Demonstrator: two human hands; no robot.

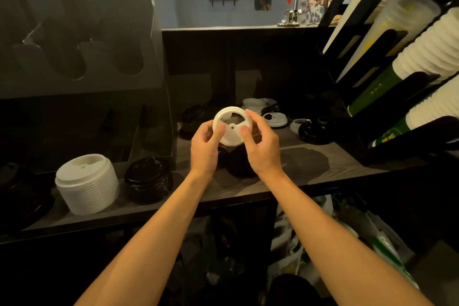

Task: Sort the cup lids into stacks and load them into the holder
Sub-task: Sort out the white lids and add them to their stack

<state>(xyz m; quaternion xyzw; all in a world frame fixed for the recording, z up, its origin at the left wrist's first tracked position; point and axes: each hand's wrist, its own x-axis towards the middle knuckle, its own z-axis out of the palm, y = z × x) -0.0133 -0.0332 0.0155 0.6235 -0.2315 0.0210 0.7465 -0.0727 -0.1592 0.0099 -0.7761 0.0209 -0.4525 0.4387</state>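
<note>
A white cup lid (231, 129) is held up over the dark wooden counter (310, 171), tilted toward me. My left hand (206, 149) pinches its left edge and my right hand (260, 146) grips its right edge. On the counter's left stand a tall stack of white lids (87, 184) and a shorter stack of black lids (149, 179). Loose white lids (275, 118) and black lids (314, 131) lie scattered behind my hands. The dark lid holder (82, 40) with curved slots stands at the upper left.
A black rack (372, 87) at the right holds slanted rows of white, clear and green paper cups (422, 57). Below the counter edge lie plastic bags and clutter (372, 238). A raised ledge (236, 30) runs behind the counter.
</note>
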